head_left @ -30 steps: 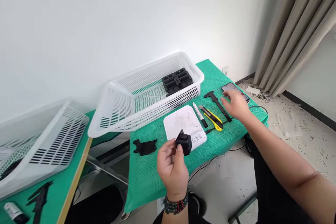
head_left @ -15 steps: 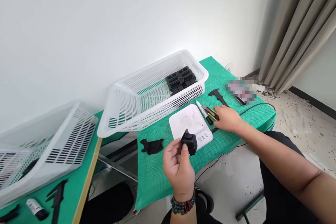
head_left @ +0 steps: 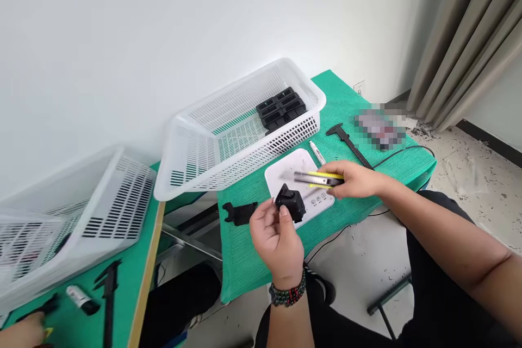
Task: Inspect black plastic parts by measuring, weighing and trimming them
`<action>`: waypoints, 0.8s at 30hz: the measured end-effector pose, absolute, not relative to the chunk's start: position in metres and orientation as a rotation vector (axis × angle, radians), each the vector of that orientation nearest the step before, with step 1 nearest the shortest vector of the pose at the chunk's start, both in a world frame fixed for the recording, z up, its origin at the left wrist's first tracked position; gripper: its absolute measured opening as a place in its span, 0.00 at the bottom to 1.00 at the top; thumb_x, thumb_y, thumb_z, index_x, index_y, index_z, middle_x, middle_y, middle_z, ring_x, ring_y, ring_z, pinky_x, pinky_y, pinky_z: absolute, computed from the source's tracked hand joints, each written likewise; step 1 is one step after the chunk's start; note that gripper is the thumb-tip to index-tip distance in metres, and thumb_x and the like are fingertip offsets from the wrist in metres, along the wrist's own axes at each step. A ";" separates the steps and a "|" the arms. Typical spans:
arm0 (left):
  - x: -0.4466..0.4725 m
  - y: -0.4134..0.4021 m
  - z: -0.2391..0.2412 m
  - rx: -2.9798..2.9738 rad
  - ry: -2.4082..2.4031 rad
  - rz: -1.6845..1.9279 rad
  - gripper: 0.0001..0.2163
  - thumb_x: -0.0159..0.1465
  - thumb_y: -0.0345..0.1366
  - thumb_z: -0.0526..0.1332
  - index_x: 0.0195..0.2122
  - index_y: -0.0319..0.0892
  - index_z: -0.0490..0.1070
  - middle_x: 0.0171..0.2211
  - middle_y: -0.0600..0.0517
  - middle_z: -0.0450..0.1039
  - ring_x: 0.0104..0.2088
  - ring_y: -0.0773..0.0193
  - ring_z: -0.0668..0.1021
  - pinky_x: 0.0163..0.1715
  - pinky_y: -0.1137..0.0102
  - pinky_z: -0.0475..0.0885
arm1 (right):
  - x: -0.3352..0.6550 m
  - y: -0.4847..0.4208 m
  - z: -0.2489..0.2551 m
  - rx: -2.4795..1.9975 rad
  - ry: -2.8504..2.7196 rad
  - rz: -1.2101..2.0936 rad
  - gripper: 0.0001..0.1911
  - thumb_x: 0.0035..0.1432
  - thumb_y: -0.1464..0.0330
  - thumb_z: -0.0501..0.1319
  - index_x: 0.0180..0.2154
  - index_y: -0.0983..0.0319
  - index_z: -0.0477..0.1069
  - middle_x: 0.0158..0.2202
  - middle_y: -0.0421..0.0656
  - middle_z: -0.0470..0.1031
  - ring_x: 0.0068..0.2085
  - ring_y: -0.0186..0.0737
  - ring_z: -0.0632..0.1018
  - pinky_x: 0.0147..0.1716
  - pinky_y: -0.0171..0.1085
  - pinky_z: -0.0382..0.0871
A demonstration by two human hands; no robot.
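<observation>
My left hand [head_left: 275,236] is closed around a small black plastic part [head_left: 290,202], held up over the near edge of a white digital scale [head_left: 287,168]. My right hand [head_left: 354,179] grips a yellow utility knife [head_left: 318,178], which points left above the scale toward the black part. A flat black piece [head_left: 240,212] lies on the green mat to the left of my left hand.
A white plastic basket [head_left: 212,152] holds several black parts [head_left: 281,109] behind the scale. A white marker [head_left: 317,152], a black caliper [head_left: 348,142] and a phone [head_left: 377,128] with a cable lie to the right. A second basket [head_left: 73,212], caliper [head_left: 109,296] and another person's hand [head_left: 22,331] are on the left table.
My right hand left the phone, picked the yellow knife off the mat and brought it left over the scale. My left hand kept holding the black part.
</observation>
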State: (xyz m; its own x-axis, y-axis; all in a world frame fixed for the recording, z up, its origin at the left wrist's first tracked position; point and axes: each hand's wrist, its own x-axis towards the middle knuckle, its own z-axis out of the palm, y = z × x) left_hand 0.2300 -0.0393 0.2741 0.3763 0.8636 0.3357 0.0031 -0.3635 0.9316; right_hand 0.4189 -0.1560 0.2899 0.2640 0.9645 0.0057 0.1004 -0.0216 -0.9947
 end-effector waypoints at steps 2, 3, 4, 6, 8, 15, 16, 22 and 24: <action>0.232 -0.041 0.275 1.695 0.753 1.133 0.19 0.66 0.47 0.66 0.52 0.42 0.66 0.42 0.45 0.78 0.44 0.59 0.83 0.43 0.65 0.80 | 0.416 -0.155 0.290 -1.357 -1.209 1.006 0.21 0.48 0.74 0.60 0.46 0.62 0.75 0.33 0.37 0.74 0.31 0.34 0.72 0.29 0.32 0.66; 0.233 -0.042 0.276 1.707 0.735 1.138 0.20 0.66 0.48 0.66 0.53 0.43 0.65 0.42 0.45 0.78 0.44 0.58 0.83 0.43 0.65 0.80 | 0.415 -0.155 0.290 -1.377 -1.235 0.971 0.21 0.48 0.75 0.60 0.46 0.62 0.76 0.35 0.38 0.75 0.32 0.35 0.73 0.31 0.32 0.67; 0.233 -0.043 0.276 1.722 0.715 1.143 0.21 0.66 0.48 0.66 0.53 0.43 0.64 0.42 0.45 0.78 0.44 0.58 0.84 0.42 0.65 0.80 | 0.415 -0.154 0.290 -1.415 -1.228 0.920 0.21 0.49 0.76 0.60 0.46 0.62 0.77 0.36 0.39 0.77 0.34 0.36 0.74 0.33 0.32 0.68; 0.234 -0.045 0.277 1.752 0.677 1.150 0.22 0.66 0.49 0.66 0.53 0.43 0.63 0.42 0.44 0.79 0.44 0.58 0.84 0.42 0.65 0.80 | 0.417 -0.153 0.290 -1.491 -1.154 0.816 0.22 0.50 0.76 0.61 0.47 0.61 0.78 0.40 0.41 0.79 0.39 0.40 0.76 0.38 0.34 0.70; 0.234 -0.047 0.278 1.771 0.657 1.150 0.22 0.66 0.49 0.65 0.53 0.42 0.63 0.41 0.45 0.79 0.43 0.58 0.84 0.42 0.65 0.80 | 0.419 -0.154 0.291 -1.508 -1.118 0.779 0.22 0.51 0.76 0.62 0.49 0.61 0.78 0.42 0.41 0.81 0.42 0.42 0.77 0.41 0.35 0.71; 0.235 -0.048 0.275 1.829 0.604 1.185 0.19 0.68 0.47 0.65 0.52 0.42 0.63 0.43 0.43 0.79 0.43 0.58 0.84 0.43 0.65 0.80 | 0.425 -0.157 0.288 -1.366 -1.192 0.875 0.21 0.51 0.75 0.63 0.48 0.63 0.80 0.40 0.40 0.81 0.39 0.39 0.77 0.39 0.34 0.72; 0.234 -0.048 0.275 1.841 0.589 1.184 0.18 0.68 0.45 0.64 0.53 0.42 0.63 0.42 0.43 0.80 0.43 0.58 0.84 0.43 0.65 0.80 | 0.426 -0.158 0.287 -1.364 -1.162 0.853 0.21 0.51 0.75 0.63 0.49 0.63 0.80 0.41 0.41 0.81 0.41 0.40 0.77 0.41 0.35 0.72; 0.234 -0.048 0.270 1.878 0.518 1.231 0.15 0.69 0.40 0.64 0.53 0.42 0.65 0.43 0.43 0.80 0.43 0.58 0.85 0.42 0.66 0.81 | 0.433 -0.160 0.286 -1.283 -1.228 0.996 0.22 0.53 0.73 0.63 0.51 0.65 0.78 0.38 0.40 0.79 0.34 0.35 0.74 0.33 0.32 0.69; 0.234 -0.048 0.269 1.883 0.502 1.251 0.15 0.69 0.39 0.64 0.53 0.42 0.66 0.42 0.44 0.80 0.42 0.59 0.85 0.41 0.67 0.81 | 0.435 -0.160 0.286 -1.370 -1.216 0.896 0.21 0.52 0.75 0.63 0.49 0.65 0.79 0.40 0.41 0.79 0.38 0.37 0.75 0.37 0.33 0.69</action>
